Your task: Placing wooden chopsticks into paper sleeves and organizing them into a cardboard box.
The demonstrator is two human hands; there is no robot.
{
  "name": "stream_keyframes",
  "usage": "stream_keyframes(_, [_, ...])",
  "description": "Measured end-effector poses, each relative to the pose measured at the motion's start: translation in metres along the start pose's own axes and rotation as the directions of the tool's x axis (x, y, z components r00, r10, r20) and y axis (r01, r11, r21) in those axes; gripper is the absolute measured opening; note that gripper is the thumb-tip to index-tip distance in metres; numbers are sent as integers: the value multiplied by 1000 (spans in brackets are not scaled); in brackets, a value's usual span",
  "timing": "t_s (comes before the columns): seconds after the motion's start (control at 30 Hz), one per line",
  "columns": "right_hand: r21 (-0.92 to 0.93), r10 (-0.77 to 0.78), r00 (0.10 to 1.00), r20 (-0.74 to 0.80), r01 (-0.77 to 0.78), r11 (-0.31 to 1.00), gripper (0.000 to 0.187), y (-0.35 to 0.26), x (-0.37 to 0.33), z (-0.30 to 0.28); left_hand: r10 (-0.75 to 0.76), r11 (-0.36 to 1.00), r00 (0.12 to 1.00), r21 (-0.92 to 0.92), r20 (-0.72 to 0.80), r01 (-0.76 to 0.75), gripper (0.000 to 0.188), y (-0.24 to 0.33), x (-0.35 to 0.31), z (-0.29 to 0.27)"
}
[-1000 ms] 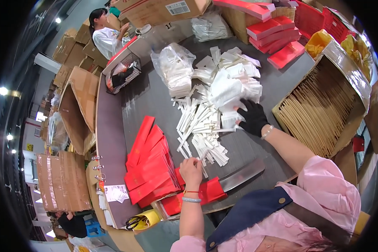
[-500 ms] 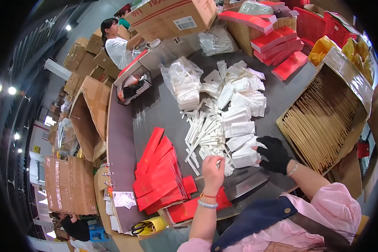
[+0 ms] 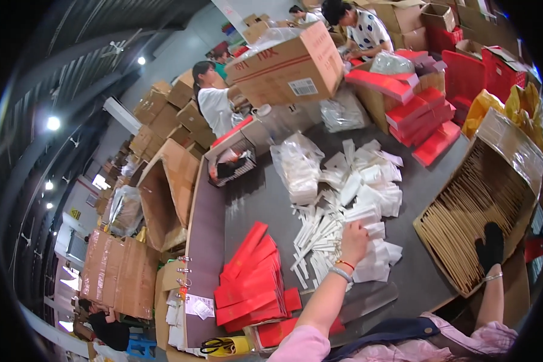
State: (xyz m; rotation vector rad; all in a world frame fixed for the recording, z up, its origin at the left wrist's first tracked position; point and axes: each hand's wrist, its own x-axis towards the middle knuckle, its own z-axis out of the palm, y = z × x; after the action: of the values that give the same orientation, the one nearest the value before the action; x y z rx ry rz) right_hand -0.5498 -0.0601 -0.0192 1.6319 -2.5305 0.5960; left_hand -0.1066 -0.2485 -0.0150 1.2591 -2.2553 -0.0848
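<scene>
My left hand (image 3: 354,242), bare, with a red cord and a pale bangle at the wrist, reaches over a heap of flat white packets (image 3: 386,199). Its fingers are curled together at the packets, and whatever is between them is hidden. Thin white strips (image 3: 320,238) lie loosely beside it on the left. My right hand (image 3: 492,244), in a black glove, rests at the open carton (image 3: 505,142) on the right. Thumb and fingers are apart there, over a tight row of thin brown cardboard-like pieces (image 3: 464,211) standing on edge.
Red envelopes (image 3: 250,277) are fanned at the table's left front, near yellow-handled scissors (image 3: 223,346). A clear bag of white packets (image 3: 297,169) and a black wire basket (image 3: 232,163) sit further back. Red boxes (image 3: 419,114) stack at the far right. Co-workers stand beyond a large carton (image 3: 286,66).
My right hand has left the white packets and moved right to the carton of brown pieces. My left hand has moved forward and right onto the packets. The view has tilted up.
</scene>
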Motion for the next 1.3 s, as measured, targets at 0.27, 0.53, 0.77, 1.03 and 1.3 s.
stream_keyframes(0.27, [-143, 271, 887, 375, -234, 962, 43, -61, 23, -42, 7, 997, 1000, -82, -1, -7, 5, -2, -7, -14])
stream_keyframes(0.53, [148, 353, 907, 230, -391, 908, 46, -21, 29, -3, -139, 916, 990, -384, -23, 119, 9, 50, -45, -87])
stream_keyframes(0.77, [724, 60, 995, 83, -101, 682, 39, -30, 18, 13, -151, 938, 953, -268, 262, 222, 11, 79, -191, -101])
stream_keyframes(1.03, [685, -523, 852, 20, 370, 628, 11, -218, -48, -28, -118, 985, 992, -121, 44, 123, 6, 84, -189, -109])
stream_keyframes(1.3, [661, -706, 665, 244, 418, 623, 26, -221, -49, -16, -219, 971, 972, -74, 81, 225, 4, 83, -178, -110])
